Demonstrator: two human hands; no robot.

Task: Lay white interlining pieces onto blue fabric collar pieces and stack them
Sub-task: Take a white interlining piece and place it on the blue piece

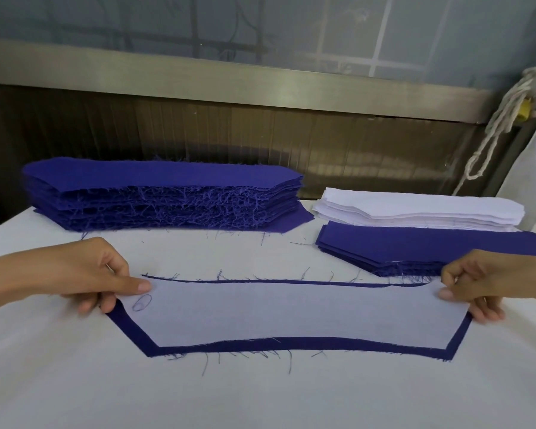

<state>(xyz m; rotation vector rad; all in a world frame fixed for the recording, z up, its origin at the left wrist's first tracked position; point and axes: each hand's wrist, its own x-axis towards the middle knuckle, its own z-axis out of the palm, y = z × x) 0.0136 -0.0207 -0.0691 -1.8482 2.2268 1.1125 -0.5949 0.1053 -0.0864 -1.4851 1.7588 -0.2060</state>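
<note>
At the middle of the table (260, 397), a white interlining piece (291, 311) lies on a blue collar piece (260, 343). The left hand (84, 274) pinches its left end and the right hand (483, 283) its right end, fingers curled. A tall blue stack (161, 193) sits at the far left. A white stack (415, 212) sits at the far right, just behind a low blue stack (415, 246).

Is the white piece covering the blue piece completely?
No, the blue piece shows as a border around the white piece.

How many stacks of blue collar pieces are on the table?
2. A tall blue stack at back left; a low blue stack at right, before the white interlining pile. One more single blue piece lies under an interlining piece in front.
</note>
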